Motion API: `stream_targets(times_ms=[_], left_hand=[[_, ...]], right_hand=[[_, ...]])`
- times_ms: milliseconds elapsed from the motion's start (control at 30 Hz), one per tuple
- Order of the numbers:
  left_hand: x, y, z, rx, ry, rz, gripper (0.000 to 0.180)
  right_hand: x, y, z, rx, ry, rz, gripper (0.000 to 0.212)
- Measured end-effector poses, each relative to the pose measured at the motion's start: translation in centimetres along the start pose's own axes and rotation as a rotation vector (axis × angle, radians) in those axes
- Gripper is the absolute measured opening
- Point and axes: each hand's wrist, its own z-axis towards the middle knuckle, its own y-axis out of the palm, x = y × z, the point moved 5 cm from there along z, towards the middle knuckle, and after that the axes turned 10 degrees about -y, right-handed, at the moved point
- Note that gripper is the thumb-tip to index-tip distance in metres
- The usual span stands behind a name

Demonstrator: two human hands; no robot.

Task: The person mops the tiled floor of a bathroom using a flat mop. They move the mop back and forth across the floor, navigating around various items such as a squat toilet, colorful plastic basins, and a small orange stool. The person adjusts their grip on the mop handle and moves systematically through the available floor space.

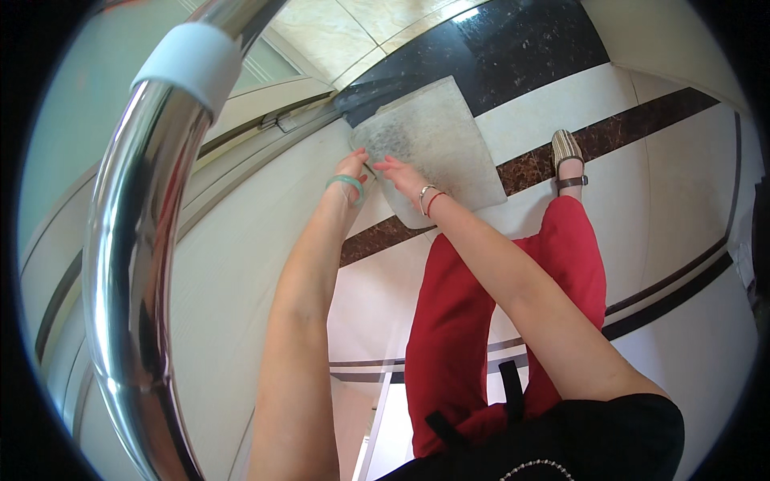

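One pale grey mat (453, 136), dark-smudged toward its left side, lies on the tiled floor (682, 184); its far edge overlaps the black speckled stone slab (521, 48), its middle crosses the dark brown band (529, 170), which shows again past the mat's right edge and near-left corner.

Left hand (350, 170): just off the mat's left edge as seen here, fingers pointing at the far end, thumb side toward the other hand; fingers part-curled, can't tell if it has hold of anything; pale green bangle (355, 181) at the wrist.

Right hand (403, 178): over the mat's left part, fingers loosely extended toward the left hand, slightly spread, nothing visible in its grip; can't tell whether it touches the mat; silver bracelet (423, 195) and red cord (434, 202) on the wrist.

Hands near each other, small gap; a thin dark sliver (370, 170) shows in that gap, too small to identify.

Around: striped shoe (566, 146) on the floor beyond the mat's right edge, apart from it; red trousers (453, 313) below the near edge; curved chrome tube (128, 272) with pale sleeve (188, 68) at far left.
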Motion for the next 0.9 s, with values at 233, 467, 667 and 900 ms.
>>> stream_targets(times_ms=[233,467,667,900], left_hand=[[1.1,0.7,1.6,-0.015,-0.087,0.050,0.053],[1.5,2.0,1.9,-0.033,-0.170,0.082,0.057],[2.0,3.4,1.3,-0.049,0.044,0.139,0.058],[4.7,9.3,-1.8,-0.425,0.158,-0.079,0.045]], right_hand=[[2.8,1.5,2.4,-0.022,-0.060,-0.274,0.046],[3.3,2.1,2.8,0.001,-0.110,-0.476,0.050],[4.0,1.9,2.6,0.053,-0.075,-0.687,0.048],[0.8,-3.6,0.2,0.411,-0.326,-0.762,0.026]])
